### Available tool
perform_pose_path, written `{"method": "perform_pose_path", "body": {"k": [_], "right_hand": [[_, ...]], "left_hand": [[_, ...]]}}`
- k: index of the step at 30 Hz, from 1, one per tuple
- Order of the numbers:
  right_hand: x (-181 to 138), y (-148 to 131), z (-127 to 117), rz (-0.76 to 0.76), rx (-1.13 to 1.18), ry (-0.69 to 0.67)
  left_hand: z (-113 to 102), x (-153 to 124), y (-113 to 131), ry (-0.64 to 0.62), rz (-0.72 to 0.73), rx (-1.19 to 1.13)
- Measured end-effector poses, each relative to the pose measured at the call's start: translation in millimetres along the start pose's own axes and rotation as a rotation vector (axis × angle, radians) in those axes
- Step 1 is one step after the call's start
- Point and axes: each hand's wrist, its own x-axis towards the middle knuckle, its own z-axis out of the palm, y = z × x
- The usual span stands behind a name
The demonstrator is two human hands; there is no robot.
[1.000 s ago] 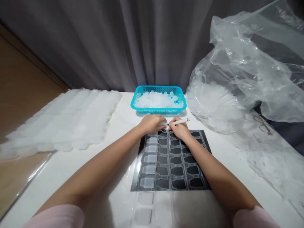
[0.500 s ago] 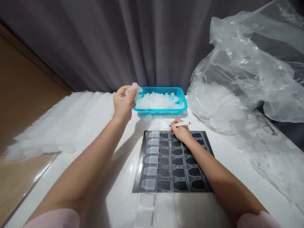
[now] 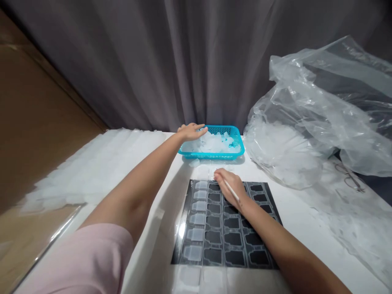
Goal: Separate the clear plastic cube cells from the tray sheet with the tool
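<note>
My left hand (image 3: 192,132) reaches over the left side of the blue basket (image 3: 214,156), fingers stretched out and apart. Small translucent white plastic pieces (image 3: 216,143) are heaped in the basket. In my right hand (image 3: 230,184) is a slim white pen-like stick (image 3: 232,191), its back end pointing toward my wrist; its tip is hidden by the fingers. That hand rests at the top of a black board (image 3: 180,254). Over the board lies a clear plastic sheet with rows of tab-shaped outlines. Whitish pieces (image 3: 196,234) fill the left column; black shows through the other columns.
Stacked translucent sheets (image 3: 94,163) lie to the left beside a brown cardboard panel (image 3: 39,106). A big clear plastic bag (image 3: 284,143) stands at the back right, near scissors (image 3: 352,181) and clear plastic scraps (image 3: 346,224). A grey curtain (image 3: 214,61) hangs behind.
My left hand has moved right and over the basket, and the pieces it held are no longer seen in it. My right hand has turned the white stick toward my wrist. The view has tilted up.
</note>
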Motion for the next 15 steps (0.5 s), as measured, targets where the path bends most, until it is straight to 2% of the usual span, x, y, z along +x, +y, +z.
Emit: {"method": "perform_pose_path", "body": {"k": [4,6,10,13,15], "right_hand": [[25,-29,17,-0.322,-0.25,-0.183],[45,-39,29,-0.403,-0.369,-0.258],[75,-47,48,-0.396,-0.478,-0.26],[76,-47,48,-0.41,-0.486,-0.254],[71,-44,37,-0.447,-0.479,-0.229]], "left_hand": [[-13,-5,-7,0.006,-0.044,-0.052],[-17,-10,-12,0.061,-0.008,-0.22],[-16,-34,-28,0.326,0.054,-0.709],[-7,-69,-45,0.504,0.066,-0.802],[1,-100,-54,0.558,0.089,-0.732]]}}
